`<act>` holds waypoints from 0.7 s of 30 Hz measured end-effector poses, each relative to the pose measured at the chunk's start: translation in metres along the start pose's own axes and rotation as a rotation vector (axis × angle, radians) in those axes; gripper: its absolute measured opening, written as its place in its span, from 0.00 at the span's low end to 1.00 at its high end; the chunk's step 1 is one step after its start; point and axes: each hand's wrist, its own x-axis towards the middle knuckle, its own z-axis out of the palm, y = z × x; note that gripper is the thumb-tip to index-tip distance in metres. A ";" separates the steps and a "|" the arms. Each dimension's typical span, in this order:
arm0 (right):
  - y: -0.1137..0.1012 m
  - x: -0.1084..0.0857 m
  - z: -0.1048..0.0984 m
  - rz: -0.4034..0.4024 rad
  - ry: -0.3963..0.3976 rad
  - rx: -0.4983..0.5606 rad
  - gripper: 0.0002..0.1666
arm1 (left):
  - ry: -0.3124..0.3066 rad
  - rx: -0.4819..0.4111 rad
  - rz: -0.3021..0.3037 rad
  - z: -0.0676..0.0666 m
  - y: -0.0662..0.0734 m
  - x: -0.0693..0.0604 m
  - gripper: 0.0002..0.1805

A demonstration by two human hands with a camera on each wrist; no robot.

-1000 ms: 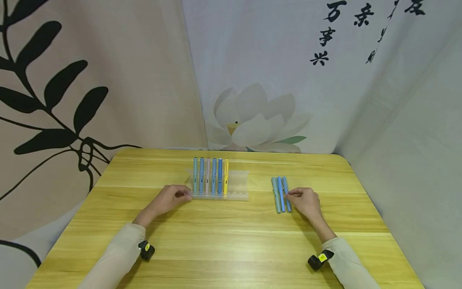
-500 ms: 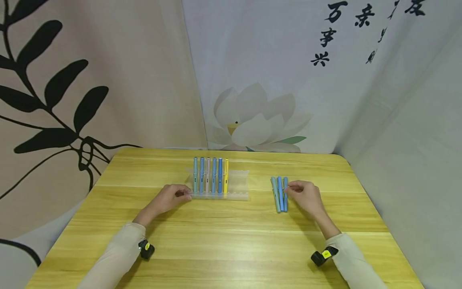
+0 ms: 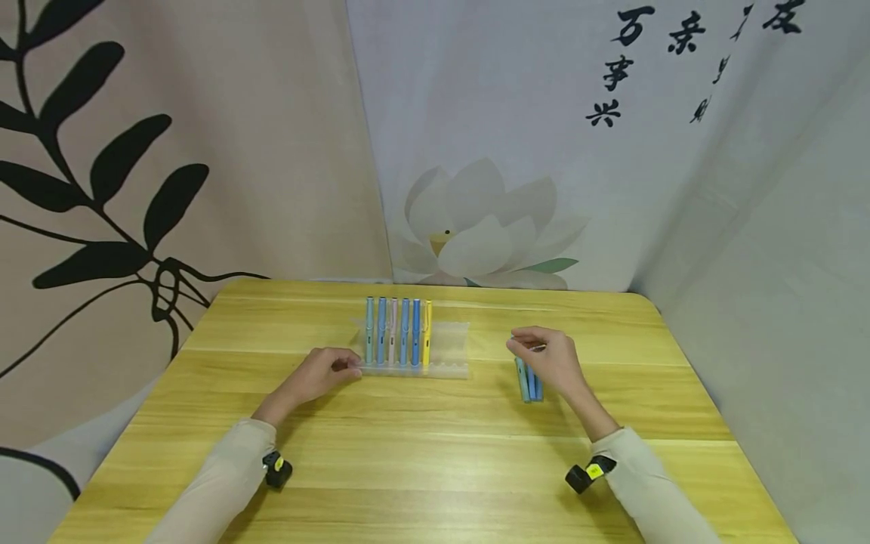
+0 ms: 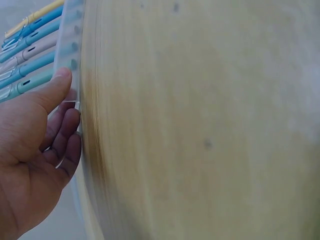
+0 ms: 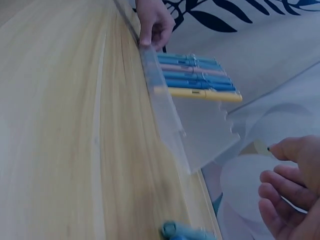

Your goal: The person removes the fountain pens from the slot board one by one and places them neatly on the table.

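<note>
your worktop [image 3: 435,468] has printed cloth [image 3: 476,227] behind its far edge; your left hand [image 3: 326,372] pinches the rack [image 3: 448,344]; across a gap, your right hand [image 3: 552,359], fingers parted, hovers over loose pens [image 3: 523,381].

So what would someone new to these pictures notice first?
Probably the row of six pens, teal through yellow, in the clear rack toward the far side of the wooden table; the left hand grips the rack's left end. Next, the bold black leaf print on the backdrop at left, then the right hand above the loose pens on the right.
</note>
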 end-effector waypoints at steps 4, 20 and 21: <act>-0.006 0.005 0.013 -0.014 -0.008 0.054 0.17 | -0.001 0.003 -0.002 0.000 0.000 0.000 0.10; -0.028 0.018 0.076 -0.029 -0.062 0.140 0.14 | 0.020 0.005 0.024 0.001 -0.002 0.000 0.09; -0.028 0.018 0.080 -0.025 -0.069 0.139 0.14 | 0.016 0.006 0.026 0.001 -0.002 0.000 0.09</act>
